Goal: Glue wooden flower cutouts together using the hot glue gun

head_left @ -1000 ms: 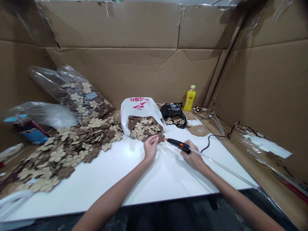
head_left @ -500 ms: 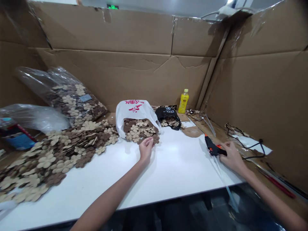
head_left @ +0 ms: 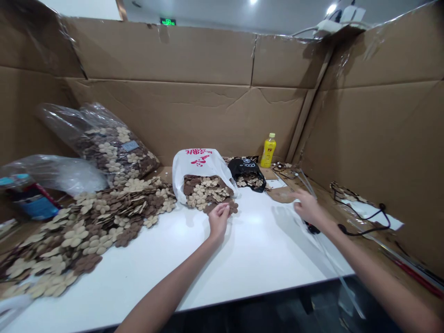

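Observation:
My left hand [head_left: 219, 222] is closed in a pinch on a brown flower-shaped felt piece [head_left: 233, 207], just in front of the white plastic bag [head_left: 199, 163]. Light and dark flower pieces [head_left: 204, 190] spill from that bag's mouth. My right hand [head_left: 308, 208] hangs over the right side of the table, slightly blurred, with fingers stretched to the left and nothing visible in them. Below it lies the glue gun [head_left: 313, 229], mostly hidden by the hand and wrist. A clear glue stick or strip [head_left: 335, 266] trails from it past the table edge.
Heaped flower pieces [head_left: 104, 222] cover the left of the white table [head_left: 249, 268]. Behind them leans a filled clear bag [head_left: 118, 152]. Further back are a black bag [head_left: 247, 172] and a yellow bottle [head_left: 268, 151]. A black cord [head_left: 367, 227] lies right. Cardboard walls [head_left: 180, 111] enclose the table.
My right hand has let go of the glue gun and moved up and left. My left hand still pinches the brown flower piece. The whole view has shifted slightly.

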The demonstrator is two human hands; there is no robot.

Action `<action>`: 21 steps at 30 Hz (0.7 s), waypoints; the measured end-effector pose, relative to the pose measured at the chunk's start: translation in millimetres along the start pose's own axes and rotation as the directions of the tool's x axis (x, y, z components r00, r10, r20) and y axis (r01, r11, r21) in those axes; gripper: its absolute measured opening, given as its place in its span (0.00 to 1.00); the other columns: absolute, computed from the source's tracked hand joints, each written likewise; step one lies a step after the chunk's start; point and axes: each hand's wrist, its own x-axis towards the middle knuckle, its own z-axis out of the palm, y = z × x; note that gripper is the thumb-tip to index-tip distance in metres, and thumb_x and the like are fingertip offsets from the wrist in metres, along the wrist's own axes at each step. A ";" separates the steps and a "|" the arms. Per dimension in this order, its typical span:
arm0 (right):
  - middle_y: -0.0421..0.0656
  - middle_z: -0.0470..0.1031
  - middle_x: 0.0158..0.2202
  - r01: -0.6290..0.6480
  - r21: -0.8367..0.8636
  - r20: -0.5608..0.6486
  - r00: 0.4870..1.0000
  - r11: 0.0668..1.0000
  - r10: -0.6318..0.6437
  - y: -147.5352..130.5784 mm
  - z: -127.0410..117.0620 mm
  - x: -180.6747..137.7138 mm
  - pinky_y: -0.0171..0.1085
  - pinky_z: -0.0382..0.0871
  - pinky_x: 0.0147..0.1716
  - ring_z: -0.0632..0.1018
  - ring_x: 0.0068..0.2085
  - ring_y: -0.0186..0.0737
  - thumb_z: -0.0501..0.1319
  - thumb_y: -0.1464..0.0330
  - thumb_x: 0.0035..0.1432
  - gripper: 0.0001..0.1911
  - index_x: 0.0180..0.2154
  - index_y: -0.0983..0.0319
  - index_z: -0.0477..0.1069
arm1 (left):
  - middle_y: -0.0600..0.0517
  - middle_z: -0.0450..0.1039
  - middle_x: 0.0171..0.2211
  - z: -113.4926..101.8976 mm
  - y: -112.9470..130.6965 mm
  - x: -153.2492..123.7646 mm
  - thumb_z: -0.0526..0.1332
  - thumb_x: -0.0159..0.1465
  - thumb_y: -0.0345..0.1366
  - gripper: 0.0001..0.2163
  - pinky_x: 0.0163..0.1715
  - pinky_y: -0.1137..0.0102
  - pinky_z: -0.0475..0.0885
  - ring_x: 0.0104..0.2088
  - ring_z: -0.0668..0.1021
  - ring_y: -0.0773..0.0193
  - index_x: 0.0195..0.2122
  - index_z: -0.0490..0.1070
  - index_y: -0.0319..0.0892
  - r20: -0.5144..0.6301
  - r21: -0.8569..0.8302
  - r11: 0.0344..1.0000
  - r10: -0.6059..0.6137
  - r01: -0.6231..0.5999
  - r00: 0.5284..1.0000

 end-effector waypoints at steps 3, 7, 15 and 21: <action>0.47 0.71 0.38 0.037 0.221 0.072 0.996 0.975 -0.054 -50.2 43.6 46.2 0.40 0.62 0.43 0.70 0.41 0.43 0.51 0.80 0.43 0.19 0.37 0.63 0.72 | 0.45 0.76 0.29 -0.2 2.2 -2.1 0.67 0.46 0.39 0.13 0.30 0.70 0.69 0.29 0.76 0.62 0.30 0.73 0.37 -0.002 0.000 1.000 -0.021 0.021 1.000; 0.47 0.71 0.37 0.001 0.284 0.023 1.000 0.959 -0.008 -89.0 101.0 92.3 0.38 0.60 0.42 0.70 0.40 0.41 0.54 0.77 0.45 0.13 0.36 0.63 0.70 | 0.45 0.76 0.28 -0.1 3.6 -4.5 0.66 0.47 0.39 0.12 0.29 0.70 0.68 0.28 0.77 0.62 0.30 0.73 0.37 0.013 -0.006 0.999 -0.032 0.032 0.999; 0.47 0.71 0.29 -0.094 0.424 -0.089 0.985 0.901 0.145 -93.5 128.5 117.4 0.39 0.60 0.38 0.71 0.36 0.43 0.56 0.76 0.46 0.04 0.25 0.63 0.67 | 0.47 0.76 0.26 -0.6 -2.9 -3.0 0.65 0.48 0.39 0.11 0.27 0.72 0.68 0.27 0.76 0.63 0.30 0.72 0.37 0.027 0.011 1.000 -0.028 0.028 0.999; 0.47 0.74 0.30 -0.135 0.596 -0.084 0.970 0.791 0.228 -93.7 111.4 87.5 0.39 0.65 0.33 0.73 0.32 0.40 0.52 0.66 0.52 0.11 0.32 0.65 0.70 | 0.47 0.75 0.26 -1.0 -0.5 -0.5 0.65 0.47 0.39 0.11 0.26 0.71 0.68 0.27 0.76 0.63 0.29 0.72 0.37 0.002 0.015 1.000 -0.022 0.022 1.000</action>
